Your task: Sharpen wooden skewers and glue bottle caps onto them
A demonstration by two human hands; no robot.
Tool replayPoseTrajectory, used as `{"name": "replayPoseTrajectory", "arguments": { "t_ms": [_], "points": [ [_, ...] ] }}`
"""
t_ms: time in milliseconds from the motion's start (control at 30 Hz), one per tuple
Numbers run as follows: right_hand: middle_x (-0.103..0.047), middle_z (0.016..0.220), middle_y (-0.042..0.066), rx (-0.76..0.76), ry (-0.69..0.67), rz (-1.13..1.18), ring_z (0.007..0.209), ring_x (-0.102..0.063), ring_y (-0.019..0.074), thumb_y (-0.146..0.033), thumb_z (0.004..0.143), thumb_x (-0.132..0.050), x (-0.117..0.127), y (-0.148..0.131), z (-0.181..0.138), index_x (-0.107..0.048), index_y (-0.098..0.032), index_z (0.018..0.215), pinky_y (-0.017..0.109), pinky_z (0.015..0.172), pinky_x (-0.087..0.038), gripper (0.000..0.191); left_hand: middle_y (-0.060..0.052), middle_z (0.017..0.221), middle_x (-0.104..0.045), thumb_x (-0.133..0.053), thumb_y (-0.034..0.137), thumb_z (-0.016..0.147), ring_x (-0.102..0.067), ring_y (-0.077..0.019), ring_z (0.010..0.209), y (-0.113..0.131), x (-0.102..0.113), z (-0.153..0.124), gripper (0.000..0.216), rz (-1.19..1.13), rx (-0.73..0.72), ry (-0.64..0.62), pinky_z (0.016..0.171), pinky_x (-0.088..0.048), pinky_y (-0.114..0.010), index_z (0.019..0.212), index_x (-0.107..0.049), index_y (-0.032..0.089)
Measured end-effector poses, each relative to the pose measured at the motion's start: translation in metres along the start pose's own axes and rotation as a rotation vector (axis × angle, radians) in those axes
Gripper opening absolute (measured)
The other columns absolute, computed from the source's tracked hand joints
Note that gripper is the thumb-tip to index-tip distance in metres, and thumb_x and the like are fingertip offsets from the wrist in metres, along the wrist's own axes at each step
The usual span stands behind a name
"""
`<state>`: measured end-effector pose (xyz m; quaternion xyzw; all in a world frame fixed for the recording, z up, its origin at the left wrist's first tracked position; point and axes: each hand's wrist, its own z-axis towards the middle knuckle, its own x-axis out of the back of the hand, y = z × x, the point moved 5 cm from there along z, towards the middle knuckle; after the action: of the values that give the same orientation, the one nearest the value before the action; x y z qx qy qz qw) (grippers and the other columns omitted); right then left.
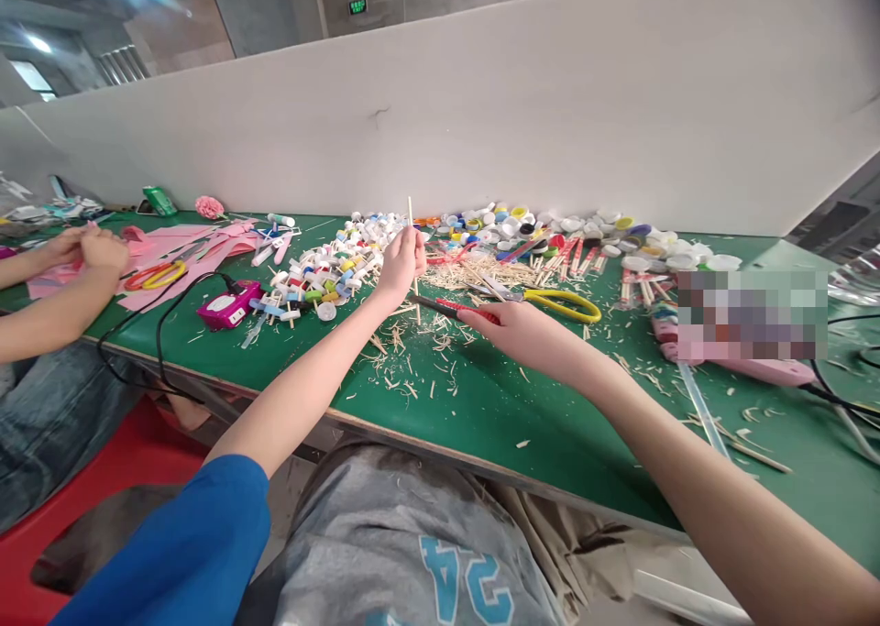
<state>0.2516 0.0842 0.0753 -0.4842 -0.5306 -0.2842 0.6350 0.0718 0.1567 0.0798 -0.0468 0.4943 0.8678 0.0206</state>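
My left hand (402, 261) is closed round a thin pale wooden stick (411, 212), held roughly upright above the table. The stick's top pokes out over the fist and its lower end shows beneath. In my right hand (517, 334), fingers wrapped, is a red-handled knife (446, 307) with a dark narrow blade, pointing left. Its tip meets the lower part of the stick in view; whether they touch I cannot tell. Wood shavings (405, 369) lie scattered below. Just beyond my right hand rest yellow-handled scissors (562, 303).
Bottle caps (509, 227) and small cap pieces with sticks (323, 278) are heaped along the back of the green table (481, 424). A magenta box (230, 305) with a black cable stands left. A pink glue gun (763, 369) lies right. Another person's hands (96, 250) work with pink paper (206, 250).
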Motion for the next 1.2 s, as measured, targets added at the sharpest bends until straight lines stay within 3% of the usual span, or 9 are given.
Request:
{"name": "replayPoseTrajectory", "arguments": {
  "t_ms": [167,367,633,900,1200],
  "points": [
    [-0.061,0.069,0.004,-0.031,0.03,-0.095,0.057,-0.053,0.0163,-0.059,0.096,-0.031,0.0,-0.001,0.002,-0.051,-0.022,0.075,0.027,0.052,-0.029,0.047,0.008,0.05,-0.02,-0.036,0.055,0.098,-0.019,-0.0083,0.04,0.001,-0.002,0.0,0.04,-0.031,-0.008,-0.021,0.042,-0.021,-0.027,0.072,-0.038,0.023],
    [-0.064,0.074,0.005,-0.03,0.021,-0.128,0.061,-0.056,0.0182,-0.061,0.096,-0.028,-0.008,-0.005,0.006,-0.056,-0.022,0.08,0.027,0.054,-0.031,0.051,0.008,0.051,-0.022,-0.034,0.051,0.099,-0.018,-0.009,0.041,0.003,-0.004,-0.002,0.039,-0.02,-0.007,-0.034,0.043,-0.02,-0.027,0.073,-0.038,0.024],
    [-0.063,0.071,0.004,0.048,-0.018,-0.205,0.061,-0.056,0.0176,-0.06,0.096,-0.033,-0.015,-0.012,0.006,-0.056,-0.022,0.072,0.028,0.057,-0.032,0.05,0.006,0.052,-0.028,-0.036,0.046,0.1,-0.02,-0.0089,0.041,0.011,-0.015,-0.007,0.036,-0.024,-0.038,-0.113,0.043,-0.021,-0.028,0.073,-0.042,0.023],
    [-0.061,0.067,0.003,-0.022,0.075,-0.146,0.055,-0.051,0.0164,-0.063,0.095,-0.03,0.0,-0.003,0.003,-0.054,-0.022,0.073,0.027,0.051,-0.027,0.052,0.008,0.049,-0.018,-0.041,0.05,0.097,-0.017,-0.0076,0.04,0.009,-0.008,-0.004,0.045,-0.189,0.063,-0.077,0.042,-0.019,-0.027,0.063,-0.035,0.022],
    [-0.061,0.068,0.004,-0.019,0.117,-0.219,0.054,-0.051,0.0164,-0.059,0.096,-0.031,0.0,-0.011,0.0,-0.059,-0.021,0.081,0.027,0.053,-0.027,0.05,0.007,0.048,-0.021,-0.039,0.057,0.096,-0.018,-0.0069,0.039,0.008,-0.008,-0.003,0.049,-0.142,0.131,-0.052,0.041,-0.021,-0.026,0.062,-0.031,0.022]
  ]
}}
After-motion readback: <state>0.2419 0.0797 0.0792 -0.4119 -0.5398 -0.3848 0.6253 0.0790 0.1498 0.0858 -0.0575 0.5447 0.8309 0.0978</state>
